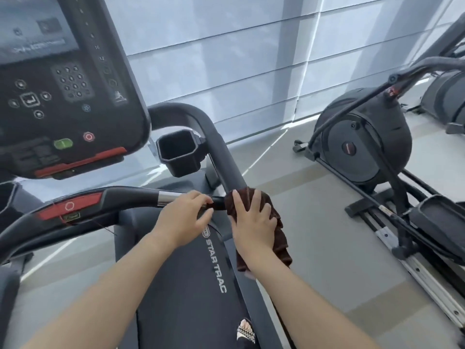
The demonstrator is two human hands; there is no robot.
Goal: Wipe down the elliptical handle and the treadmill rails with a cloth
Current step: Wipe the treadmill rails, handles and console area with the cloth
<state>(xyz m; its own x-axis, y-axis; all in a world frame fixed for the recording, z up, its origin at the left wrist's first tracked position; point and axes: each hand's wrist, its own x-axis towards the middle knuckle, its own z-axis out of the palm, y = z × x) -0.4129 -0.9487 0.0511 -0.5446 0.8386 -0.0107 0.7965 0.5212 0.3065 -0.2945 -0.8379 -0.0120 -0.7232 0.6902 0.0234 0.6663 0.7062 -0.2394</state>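
Bright, diffuse daylight through far blinds (226,59); pale light streaks across floor (314,222); left console (63,84) blurred; wide-angle curving toward edges.

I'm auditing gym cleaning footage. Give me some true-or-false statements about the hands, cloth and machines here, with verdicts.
1. The right hand presses a cloth onto the treadmill's right side rail. True.
2. The left hand hangs free. False: it grips the end of the front handlebar.
3. The cloth is white. False: it is dark brown.
4. An elliptical stands to the right of the treadmill, and neither hand touches it. True.
5. The cup holder holds a bottle. False: nothing shows in it.
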